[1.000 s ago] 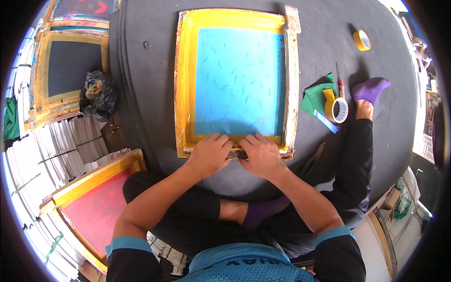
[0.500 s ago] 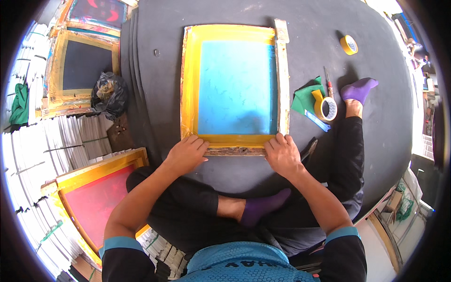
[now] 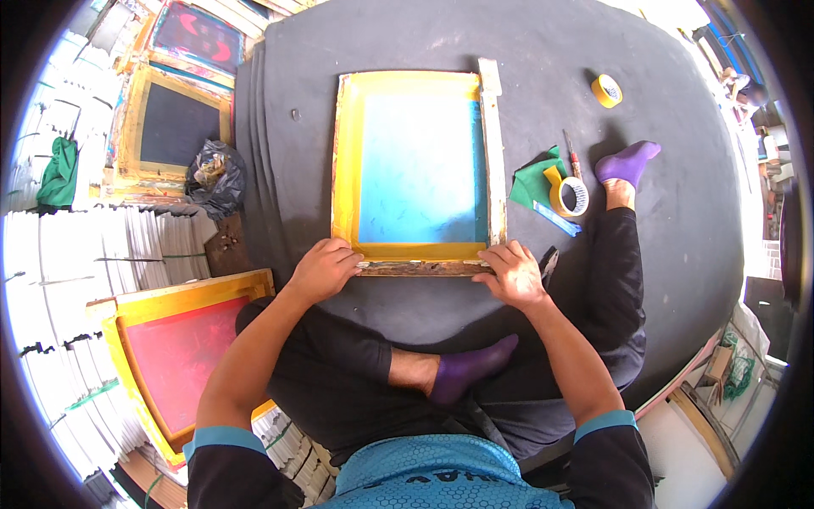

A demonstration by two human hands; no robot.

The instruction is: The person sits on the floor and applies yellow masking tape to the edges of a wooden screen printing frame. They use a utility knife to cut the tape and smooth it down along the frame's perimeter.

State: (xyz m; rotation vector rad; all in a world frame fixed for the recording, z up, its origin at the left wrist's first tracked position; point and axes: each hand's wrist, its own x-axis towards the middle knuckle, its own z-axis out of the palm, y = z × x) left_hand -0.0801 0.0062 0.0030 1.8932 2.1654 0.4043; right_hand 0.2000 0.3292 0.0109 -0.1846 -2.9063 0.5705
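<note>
A wooden screen-printing frame (image 3: pixel 348 170) with yellow-taped borders and blue mesh (image 3: pixel 420 174) is in front of me over the black padded surface. My left hand (image 3: pixel 326 270) is closed round its near left corner. At the near right corner, my right hand (image 3: pixel 513 273) grips the frame, fingers on top and thumb at the near edge. A longer bare strip of wood (image 3: pixel 492 153) runs along the frame's right side. Just right of my right hand lies a dark, narrow tool (image 3: pixel 549 265), partly hidden.
To the right lie a green cloth (image 3: pixel 534 176), a yellow tape roll (image 3: pixel 570 197), a blue strip (image 3: pixel 558 218) and a red-handled pointed tool (image 3: pixel 574 159). Another tape roll (image 3: pixel 606 91) sits farther back. At left are a black plastic bag (image 3: pixel 216 180), a red-mesh frame (image 3: pixel 182 356) and paper stacks (image 3: pixel 110 254).
The view has shifted, so the surroundings sit differently. The frame's far end looks smaller and lower in the picture. Both hands stay on its near corners.
</note>
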